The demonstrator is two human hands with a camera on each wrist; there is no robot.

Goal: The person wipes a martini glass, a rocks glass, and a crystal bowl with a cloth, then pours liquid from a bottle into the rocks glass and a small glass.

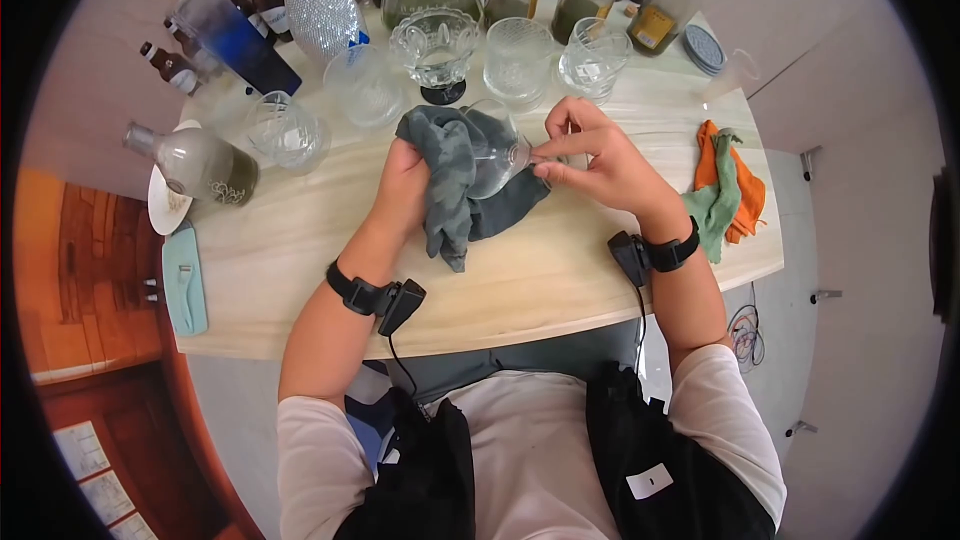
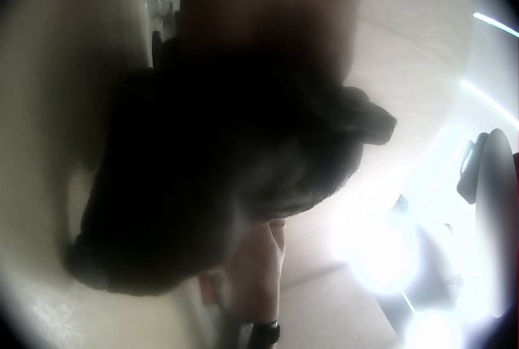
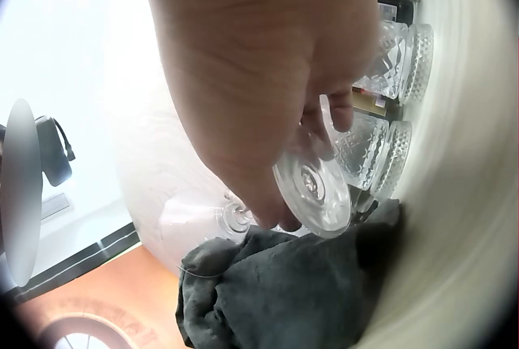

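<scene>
A clear stemmed glass [image 1: 492, 152] lies on its side over the pale wooden table [image 1: 330, 270]. My left hand [image 1: 402, 180] grips a dark grey cloth [image 1: 455, 190] wrapped round the glass's bowl. My right hand [image 1: 590, 155] pinches the glass by its stem and round foot [image 3: 312, 188]. In the right wrist view the cloth [image 3: 284, 292] bunches under the glass bowl [image 3: 195, 231]. The left wrist view shows mostly the dark cloth [image 2: 211, 171] close up.
Several cut-glass tumblers [image 1: 518, 58] and a footed glass bowl [image 1: 435, 45] stand behind the hands, with bottles [image 1: 255, 0] along the back. A tipped bottle [image 1: 195, 162] rests on a saucer at left. Orange and green cloths [image 1: 725, 190] lie at right. A teal tool [image 1: 185, 285] lies at the left edge.
</scene>
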